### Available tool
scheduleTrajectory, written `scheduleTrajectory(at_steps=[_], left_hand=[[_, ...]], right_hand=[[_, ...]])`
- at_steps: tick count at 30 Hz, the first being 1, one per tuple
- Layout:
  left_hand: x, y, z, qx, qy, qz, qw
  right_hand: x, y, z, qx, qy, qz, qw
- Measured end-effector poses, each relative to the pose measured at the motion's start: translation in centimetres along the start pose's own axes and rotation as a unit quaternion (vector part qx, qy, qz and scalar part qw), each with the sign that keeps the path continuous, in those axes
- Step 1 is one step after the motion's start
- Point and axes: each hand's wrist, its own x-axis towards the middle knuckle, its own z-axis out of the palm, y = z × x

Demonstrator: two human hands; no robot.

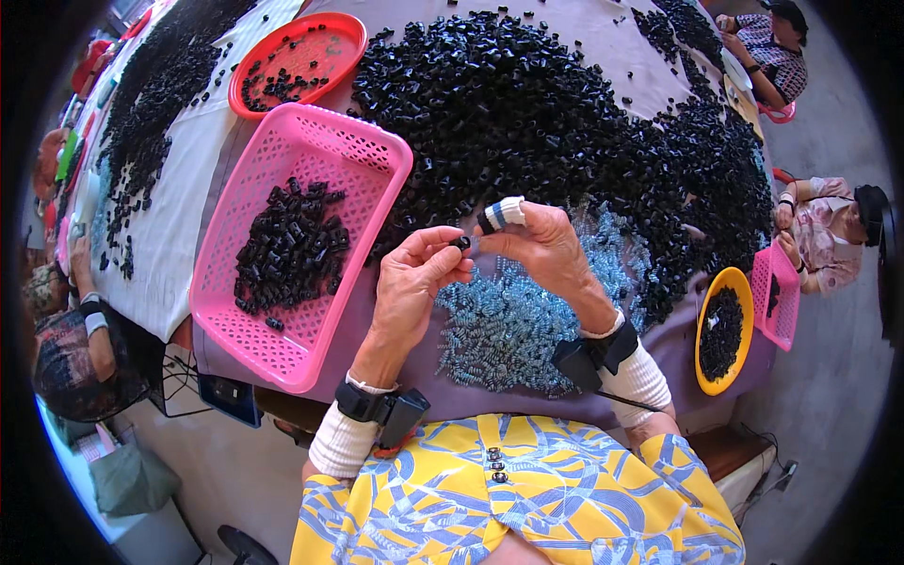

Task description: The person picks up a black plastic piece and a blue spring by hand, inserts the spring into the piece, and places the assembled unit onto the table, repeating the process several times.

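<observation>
My left hand (407, 273) pinches a small black plastic piece (460, 242) between thumb and fingertips. Close beside it, my right hand (551, 252) has its fingers closed together, and what they hold, if anything, is too small to make out. A striped cloth finger cover (503, 215) wraps one of its fingers, dark at the tip. Beneath the hands lies a heap of small silvery-blue springs (508, 325). Just beyond spreads a large pile of black plastic pieces (490, 104). Left of my left hand stands a pink perforated basket (372, 151) holding a mound of black pieces (292, 245).
A red round tray (330, 42) with some black pieces sits at the far left. Right of the springs are a yellow bowl (704, 353) and another pink basket (786, 301). Other people (829, 221) sit along the right side and at a table (179, 217) on the left.
</observation>
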Motion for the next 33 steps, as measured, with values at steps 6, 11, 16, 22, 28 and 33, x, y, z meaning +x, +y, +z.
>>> scheduleTrajectory(at_steps=[6,11,16,22,28,33], left_hand=[[0.0,-0.2,0.3,0.009,-0.004,0.003,1.000],[-0.2,-0.1,0.3,0.012,-0.006,0.001,1.000],[-0.3,-0.3,0.4,0.016,-0.018,0.005,1.000],[-0.7,-0.6,0.4,0.075,-0.039,0.019,0.996],[-1.6,-1.0,0.4,0.134,-0.054,0.014,0.989],[-2.1,-0.4,-0.5,0.112,-0.010,0.021,0.993]], right_hand=[[-0.3,0.6,0.2,0.048,-0.009,0.025,0.998],[-0.6,0.3,0.1,0.098,-0.007,0.058,0.994],[-0.6,0.5,0.1,0.144,-0.016,0.084,0.986],[-1.2,0.1,-0.1,0.213,-0.045,0.148,0.965],[-1.7,0.9,-0.6,0.155,-0.088,0.157,0.971],[-0.5,0.8,-1.9,-0.060,-0.030,0.109,0.992]])
